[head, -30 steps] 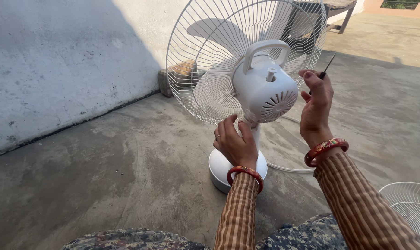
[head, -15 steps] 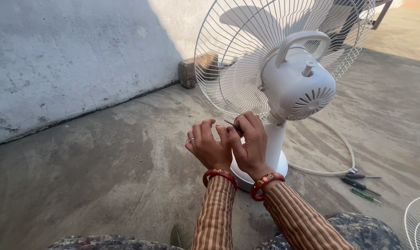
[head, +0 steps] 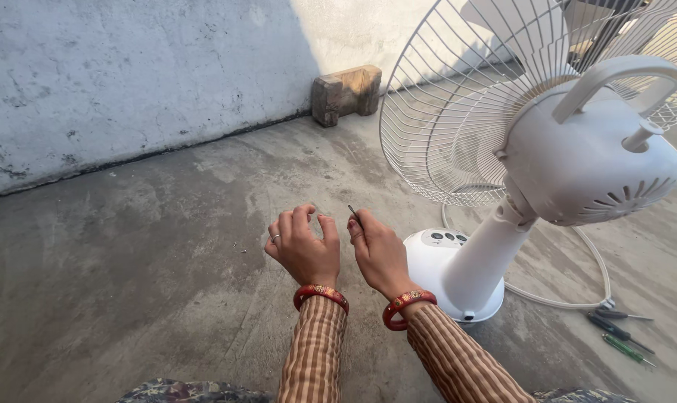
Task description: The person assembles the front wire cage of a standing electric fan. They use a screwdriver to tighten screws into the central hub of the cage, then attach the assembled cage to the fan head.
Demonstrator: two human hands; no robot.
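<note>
A white table fan (head: 577, 160) stands on the concrete floor at the right, seen from behind, with its wire grille (head: 458, 112) and round base (head: 435, 261). My right hand (head: 379, 254) hovers just left of the base and pinches a small dark screw (head: 354, 215) between thumb and fingers. My left hand (head: 302, 246) is beside it, fingers curled and apart, holding nothing. Both wrists wear red bangles over striped sleeves.
Screwdrivers (head: 622, 336) lie on the floor at the lower right near the fan's white cord (head: 577, 295). A brick-like block (head: 346, 93) sits against the grey wall (head: 129, 75) at the back. A few tiny bits (head: 237, 246) lie on the floor left of my hands.
My right hand came down from beside the motor housing to join the left hand low near the base. The view shifted left, so the fan now sits at the right.
</note>
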